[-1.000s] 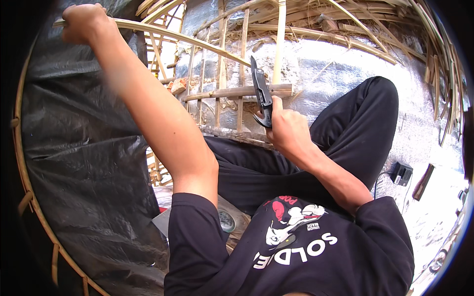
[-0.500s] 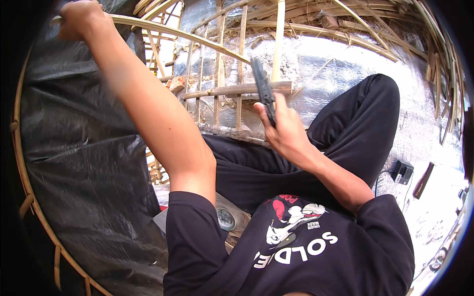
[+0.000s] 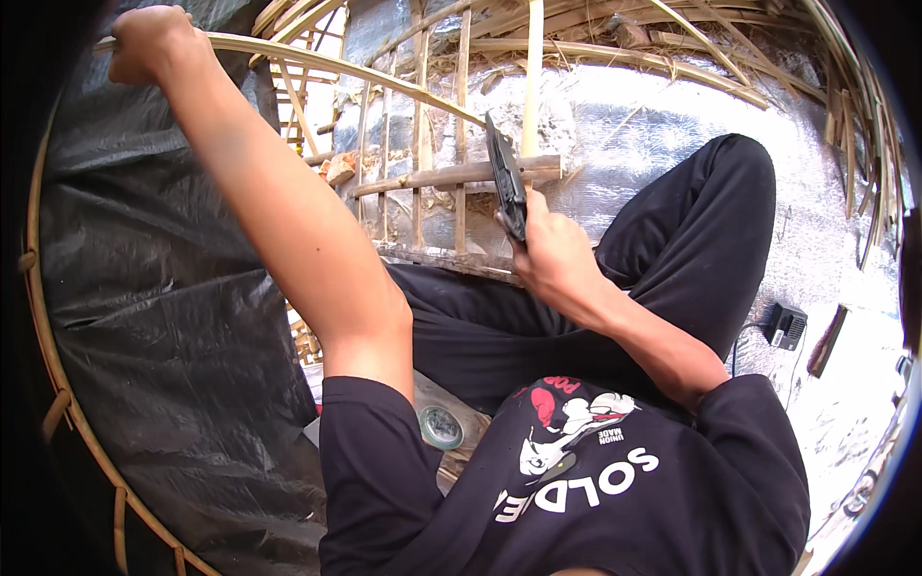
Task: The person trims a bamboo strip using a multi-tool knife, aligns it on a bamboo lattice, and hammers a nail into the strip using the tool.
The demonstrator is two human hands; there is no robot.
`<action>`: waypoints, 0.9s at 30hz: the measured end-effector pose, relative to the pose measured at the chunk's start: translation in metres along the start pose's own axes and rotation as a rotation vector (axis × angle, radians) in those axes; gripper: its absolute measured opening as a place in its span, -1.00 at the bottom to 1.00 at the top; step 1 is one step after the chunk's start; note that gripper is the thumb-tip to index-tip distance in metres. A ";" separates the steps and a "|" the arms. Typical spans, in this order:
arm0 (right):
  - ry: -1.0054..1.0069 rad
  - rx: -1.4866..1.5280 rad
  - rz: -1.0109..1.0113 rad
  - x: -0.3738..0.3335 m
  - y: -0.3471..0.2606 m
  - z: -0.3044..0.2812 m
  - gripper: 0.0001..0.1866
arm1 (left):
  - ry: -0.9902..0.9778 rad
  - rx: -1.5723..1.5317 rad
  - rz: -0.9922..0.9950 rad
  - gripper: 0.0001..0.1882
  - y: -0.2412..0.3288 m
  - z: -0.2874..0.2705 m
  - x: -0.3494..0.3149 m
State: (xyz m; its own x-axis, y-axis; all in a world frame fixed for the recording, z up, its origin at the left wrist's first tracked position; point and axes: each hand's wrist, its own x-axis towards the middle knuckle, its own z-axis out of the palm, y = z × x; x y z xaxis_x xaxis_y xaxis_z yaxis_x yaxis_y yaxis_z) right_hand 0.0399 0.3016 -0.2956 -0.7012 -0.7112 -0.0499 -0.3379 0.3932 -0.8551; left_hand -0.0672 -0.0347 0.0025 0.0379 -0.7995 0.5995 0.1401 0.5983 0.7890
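At the upper left my left hand (image 3: pixel 158 46) is closed around one end of a long, pale bamboo strip (image 3: pixel 336 62). The strip slants down to the right, and its other end meets the tip of a black hand tool (image 3: pixel 505 178). That tool is long and narrow, with a flat, blade-like upper end; its exact kind I cannot make out. My right hand (image 3: pixel 557 252) grips its lower part, above my bent legs. Just beyond the tool lies a thick bamboo piece (image 3: pixel 451 177) across a ladder-like frame of thin bamboo slats (image 3: pixel 420 125).
Black plastic sheeting (image 3: pixel 154 288) hangs on my left, edged by a curved bamboo pole (image 3: pixel 67 413). Silvery sheet (image 3: pixel 663 106) covers the floor. Loose bamboo strips (image 3: pixel 615 60) are piled at the far side. A round green-rimmed container (image 3: pixel 441 427) sits by my left side, a black adapter (image 3: pixel 785 326) at right.
My left hand has shifted slightly down, still holding the bamboo strip. The black tool in my right hand has turned a little, its tip staying at the strip's end.
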 end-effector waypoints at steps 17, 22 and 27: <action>-0.052 0.364 0.064 0.002 0.005 0.013 -0.60 | -0.011 -0.019 0.008 -0.72 0.004 0.007 -0.005; 0.076 0.453 -0.023 -0.006 -0.008 0.015 -0.64 | 0.011 -0.028 -0.007 -0.60 0.007 0.006 -0.011; 0.056 0.526 -0.061 -0.005 -0.008 0.018 -0.69 | -0.126 -0.135 -0.009 -0.72 0.007 0.000 -0.001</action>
State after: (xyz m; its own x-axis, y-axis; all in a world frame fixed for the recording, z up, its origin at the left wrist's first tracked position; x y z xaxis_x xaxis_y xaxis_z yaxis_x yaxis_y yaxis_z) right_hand 0.0575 0.2913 -0.2976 -0.7277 -0.6855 0.0238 -0.0288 -0.0041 -0.9996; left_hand -0.0659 -0.0294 0.0071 -0.0868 -0.7868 0.6111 0.2715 0.5715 0.7744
